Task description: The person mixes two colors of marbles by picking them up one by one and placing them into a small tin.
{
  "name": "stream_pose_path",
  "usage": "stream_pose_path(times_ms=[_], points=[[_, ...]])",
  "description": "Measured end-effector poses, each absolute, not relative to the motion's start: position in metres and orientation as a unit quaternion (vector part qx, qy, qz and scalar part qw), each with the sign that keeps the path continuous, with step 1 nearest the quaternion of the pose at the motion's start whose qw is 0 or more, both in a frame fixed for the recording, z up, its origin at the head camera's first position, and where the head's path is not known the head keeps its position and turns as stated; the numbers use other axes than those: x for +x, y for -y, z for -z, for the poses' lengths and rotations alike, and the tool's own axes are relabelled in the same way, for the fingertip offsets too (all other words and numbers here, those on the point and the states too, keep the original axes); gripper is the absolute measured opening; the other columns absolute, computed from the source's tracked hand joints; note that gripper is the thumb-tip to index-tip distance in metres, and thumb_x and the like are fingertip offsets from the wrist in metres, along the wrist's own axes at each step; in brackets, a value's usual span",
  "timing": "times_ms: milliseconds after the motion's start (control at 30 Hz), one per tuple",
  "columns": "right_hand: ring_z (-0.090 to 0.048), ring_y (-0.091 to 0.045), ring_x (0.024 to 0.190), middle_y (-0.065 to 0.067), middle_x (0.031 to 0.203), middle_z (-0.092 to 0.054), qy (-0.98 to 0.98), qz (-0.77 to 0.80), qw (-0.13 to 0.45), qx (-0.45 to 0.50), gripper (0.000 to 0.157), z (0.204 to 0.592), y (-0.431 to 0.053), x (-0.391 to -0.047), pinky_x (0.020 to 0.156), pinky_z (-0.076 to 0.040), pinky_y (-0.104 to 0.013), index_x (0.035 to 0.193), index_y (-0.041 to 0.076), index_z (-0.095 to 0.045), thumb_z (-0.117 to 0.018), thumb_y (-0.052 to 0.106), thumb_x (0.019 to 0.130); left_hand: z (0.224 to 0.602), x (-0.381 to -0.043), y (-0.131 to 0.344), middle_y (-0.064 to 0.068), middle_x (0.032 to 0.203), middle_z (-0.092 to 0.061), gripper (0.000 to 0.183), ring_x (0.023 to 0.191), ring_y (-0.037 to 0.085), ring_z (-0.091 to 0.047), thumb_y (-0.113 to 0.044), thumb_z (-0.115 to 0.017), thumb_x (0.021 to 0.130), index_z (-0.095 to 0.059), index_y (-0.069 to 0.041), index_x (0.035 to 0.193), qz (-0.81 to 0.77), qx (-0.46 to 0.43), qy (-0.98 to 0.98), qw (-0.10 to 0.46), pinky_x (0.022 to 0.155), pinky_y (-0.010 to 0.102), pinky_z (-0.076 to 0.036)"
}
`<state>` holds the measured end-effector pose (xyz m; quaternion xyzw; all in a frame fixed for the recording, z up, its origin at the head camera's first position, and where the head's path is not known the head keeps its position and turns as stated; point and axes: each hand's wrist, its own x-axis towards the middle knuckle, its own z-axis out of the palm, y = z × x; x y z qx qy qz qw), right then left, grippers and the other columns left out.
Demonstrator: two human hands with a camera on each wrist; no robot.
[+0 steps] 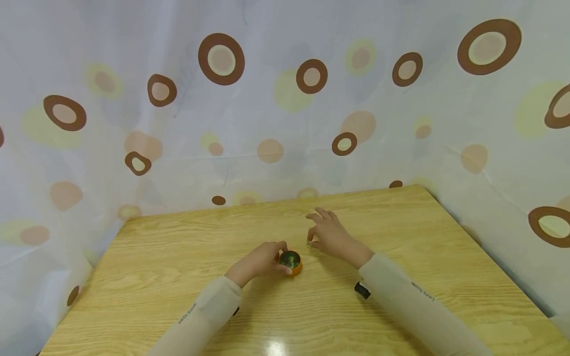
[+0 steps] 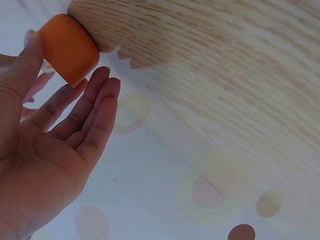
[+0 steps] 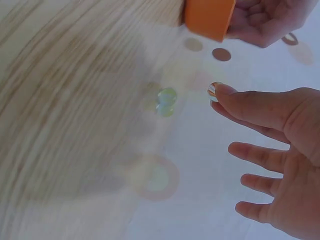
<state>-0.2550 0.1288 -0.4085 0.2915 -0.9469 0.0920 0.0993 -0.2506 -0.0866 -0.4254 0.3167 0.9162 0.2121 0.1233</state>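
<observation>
On the table stands a small orange cup (image 1: pixel 297 270) with a dark inside, in which greenish things show indistinctly. My left hand (image 1: pixel 262 260) grips it by the sides between thumb and fingers; the left wrist view shows the cup's smooth orange wall (image 2: pixel 69 50). To the right of the cup, my right hand (image 1: pixel 333 238) pinches a glass marble (image 3: pixel 212 91) with coloured streaks between thumb and index finger, the other fingers spread. A second, clear greenish marble (image 3: pixel 167 96) lies on the glossy tabletop near those fingertips, its reflection beneath it.
The wood-grain table (image 1: pixel 178 257) reaches back to a white curtain (image 1: pixel 267 118) printed with brown, yellow and pink circles. The curtain also hangs along the left and right sides. A black strap piece (image 1: pixel 362 290) shows under the right sleeve.
</observation>
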Motion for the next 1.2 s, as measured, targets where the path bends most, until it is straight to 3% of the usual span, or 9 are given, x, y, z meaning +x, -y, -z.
stream_pose_path(times_ms=[433,1200], points=[[-0.027,-0.041,0.132,-0.013,0.133,-0.048,0.925,-0.097,0.100,0.353,0.009,0.398,-0.103,-0.234,0.104,-0.022,-0.058,0.082,0.019,-0.072,-0.075,0.023,0.075,0.429,-0.252,0.087,0.001,0.081,-0.060,0.042,0.065,0.010,-0.049,-0.033,-0.071,0.077,-0.055,-0.007,0.105,-0.225,0.320,-0.911,0.132,0.059,0.021,-0.041],[-0.026,-0.043,0.132,-0.016,0.134,-0.046,0.918,-0.131,0.081,0.366,0.010,0.409,-0.097,-0.241,0.103,-0.021,-0.060,0.082,0.019,-0.072,-0.075,0.023,0.073,0.423,-0.248,0.088,0.000,0.074,-0.055,0.038,0.057,0.009,-0.043,-0.029,-0.071,0.079,-0.054,-0.006,0.104,-0.229,0.325,-0.907,0.136,0.052,0.019,-0.036]])
